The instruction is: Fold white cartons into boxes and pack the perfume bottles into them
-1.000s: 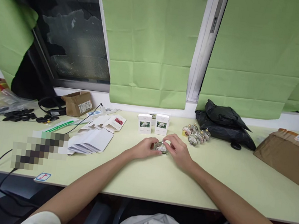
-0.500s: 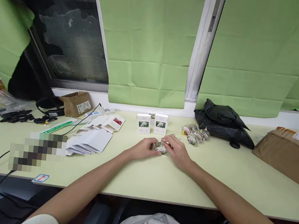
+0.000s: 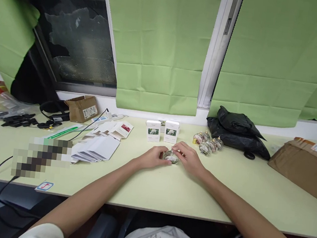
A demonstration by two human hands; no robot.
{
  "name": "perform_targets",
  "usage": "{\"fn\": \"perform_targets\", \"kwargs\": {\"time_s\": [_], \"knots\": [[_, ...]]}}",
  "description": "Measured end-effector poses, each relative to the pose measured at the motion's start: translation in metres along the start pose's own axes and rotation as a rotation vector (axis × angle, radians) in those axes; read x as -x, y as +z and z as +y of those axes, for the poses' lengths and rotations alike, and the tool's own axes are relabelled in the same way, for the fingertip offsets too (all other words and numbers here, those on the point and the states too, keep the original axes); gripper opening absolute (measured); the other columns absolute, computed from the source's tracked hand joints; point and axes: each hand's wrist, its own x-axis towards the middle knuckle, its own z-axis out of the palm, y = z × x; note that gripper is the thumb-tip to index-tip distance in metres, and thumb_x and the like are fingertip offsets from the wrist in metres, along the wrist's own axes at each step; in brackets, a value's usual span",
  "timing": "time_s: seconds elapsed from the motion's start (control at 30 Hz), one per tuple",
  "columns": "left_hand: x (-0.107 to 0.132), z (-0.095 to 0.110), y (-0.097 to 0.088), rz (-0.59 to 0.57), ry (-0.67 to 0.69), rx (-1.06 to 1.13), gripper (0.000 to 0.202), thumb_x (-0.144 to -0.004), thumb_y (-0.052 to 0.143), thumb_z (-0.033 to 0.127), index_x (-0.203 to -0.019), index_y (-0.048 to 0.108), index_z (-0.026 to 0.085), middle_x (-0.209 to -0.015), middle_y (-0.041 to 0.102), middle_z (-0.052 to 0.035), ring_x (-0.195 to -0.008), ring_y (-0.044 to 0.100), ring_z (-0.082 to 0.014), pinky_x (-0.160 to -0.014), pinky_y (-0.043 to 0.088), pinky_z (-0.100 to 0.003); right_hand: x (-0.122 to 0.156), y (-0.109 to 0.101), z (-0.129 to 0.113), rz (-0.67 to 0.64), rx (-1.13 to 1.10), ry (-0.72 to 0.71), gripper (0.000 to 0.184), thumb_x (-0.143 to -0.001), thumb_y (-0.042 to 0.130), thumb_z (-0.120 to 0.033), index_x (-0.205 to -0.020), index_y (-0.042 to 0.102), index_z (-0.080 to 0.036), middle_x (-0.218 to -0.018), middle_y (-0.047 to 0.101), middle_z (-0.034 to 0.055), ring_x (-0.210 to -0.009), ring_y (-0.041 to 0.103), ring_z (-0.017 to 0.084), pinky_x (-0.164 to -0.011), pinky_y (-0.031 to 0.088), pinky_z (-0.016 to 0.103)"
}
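A small, round, clear glass bottle (image 3: 172, 157) with a pale label is held low over the table. My left hand (image 3: 154, 157) is closed around its left side, with the thumb along the lower edge. At the bottle's top, the fingers of my right hand (image 3: 186, 156) are drawn together and pinch the neck; they hide what is on it. Just behind the hands stand white boxes with flower pictures: a left box (image 3: 153, 131), a right box (image 3: 171, 132), and another partly hidden behind them. Several similar round bottles (image 3: 207, 143) with gold tops lie to the right.
Folded white cartons (image 3: 98, 147) lie at left beside a black cable and a pixelated patch. An opened brown box (image 3: 81, 109) is farther back. Black plastic bags (image 3: 237, 132) and a large brown carton (image 3: 303, 168) occupy the right of the table (image 3: 164, 194).
The camera view has shifted slightly. The right-hand fingers have moved a little at the bottle's top, leaving more of its face showing. The left hand keeps its hold.
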Motion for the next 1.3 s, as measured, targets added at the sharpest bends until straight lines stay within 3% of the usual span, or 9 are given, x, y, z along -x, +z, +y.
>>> {"fn": "perform_targets", "kwargs": {"time_s": [0.3, 0.47, 0.6, 0.7, 0.87, 1.0, 1.3], "knots": [[-0.001, -0.001, 0.002, 0.002, -0.011, 0.004, 0.045, -0.083, 0.075, 0.058, -0.103, 0.069, 0.018, -0.077, 0.059, 0.0013, -0.067, 0.049, -0.0146, -0.061, 0.035, -0.027, -0.001, -0.007, 0.005, -0.067, -0.061, 0.045, 0.018, -0.106, 0.053, -0.033, -0.110, 0.068, -0.026, -0.115, 0.069, 0.0059, -0.095, 0.066, 0.019, -0.076, 0.051, 0.030], [-0.001, 0.000, 0.001, 0.001, -0.013, -0.002, 0.043, -0.083, 0.074, 0.056, -0.103, 0.068, 0.019, -0.077, 0.060, 0.0011, -0.066, 0.049, -0.0148, -0.060, 0.035, -0.027, 0.005, -0.003, 0.004, -0.031, -0.073, 0.084, 0.023, -0.105, 0.053, -0.038, -0.120, 0.068, -0.027, -0.117, 0.069, 0.0058, -0.088, 0.065, 0.018, -0.072, 0.052, 0.030], [-0.001, 0.000, 0.001, 0.014, -0.015, -0.017, 0.041, -0.082, 0.074, 0.056, -0.099, 0.067, 0.018, -0.077, 0.060, 0.0006, -0.067, 0.050, -0.0154, -0.060, 0.035, -0.028, 0.006, -0.006, 0.011, 0.047, 0.048, 0.095, 0.026, -0.107, 0.047, -0.038, -0.119, 0.068, -0.027, -0.112, 0.070, 0.0060, -0.083, 0.064, 0.019, -0.074, 0.052, 0.033], [-0.001, 0.000, 0.000, 0.015, -0.010, -0.019, 0.039, -0.083, 0.074, 0.055, -0.095, 0.065, 0.019, -0.078, 0.059, 0.0009, -0.068, 0.050, -0.0154, -0.062, 0.036, -0.028, 0.006, -0.010, 0.026, 0.133, 0.255, 0.107, 0.027, -0.107, 0.044, -0.033, -0.116, 0.068, -0.025, -0.109, 0.069, 0.0084, -0.094, 0.063, 0.024, -0.086, 0.052, 0.039], [-0.001, 0.001, 0.000, 0.011, -0.024, -0.032, 0.040, -0.083, 0.074, 0.057, -0.089, 0.061, 0.020, -0.078, 0.057, 0.0015, -0.069, 0.050, -0.0152, -0.063, 0.035, -0.028, 0.008, -0.010, 0.052, 0.014, 0.559, 0.154, 0.033, -0.102, 0.050, -0.032, -0.128, 0.068, -0.023, -0.133, 0.059, 0.0146, -0.124, 0.052, 0.033, -0.109, 0.042, 0.051], [-0.001, 0.001, 0.001, 0.013, -0.026, -0.039, 0.043, -0.082, 0.073, 0.060, -0.091, 0.062, 0.020, -0.078, 0.058, 0.0010, -0.069, 0.050, -0.0158, -0.063, 0.036, -0.028, 0.013, -0.004, 0.063, -0.070, 0.596, 0.232, 0.038, -0.104, 0.049, -0.038, -0.134, 0.067, -0.025, -0.143, 0.055, 0.0155, -0.132, 0.046, 0.035, -0.109, 0.041, 0.054], [0.000, 0.002, 0.000, 0.017, -0.032, -0.017, 0.043, -0.080, 0.074, 0.059, -0.089, 0.062, 0.019, -0.078, 0.058, 0.0003, -0.069, 0.050, -0.0159, -0.063, 0.036, -0.028, 0.017, 0.001, 0.074, -0.033, 0.589, 0.200, 0.032, -0.100, 0.056, -0.036, -0.127, 0.070, -0.024, -0.126, 0.066, 0.0139, -0.123, 0.049, 0.036, -0.101, 0.044, 0.058]]}}
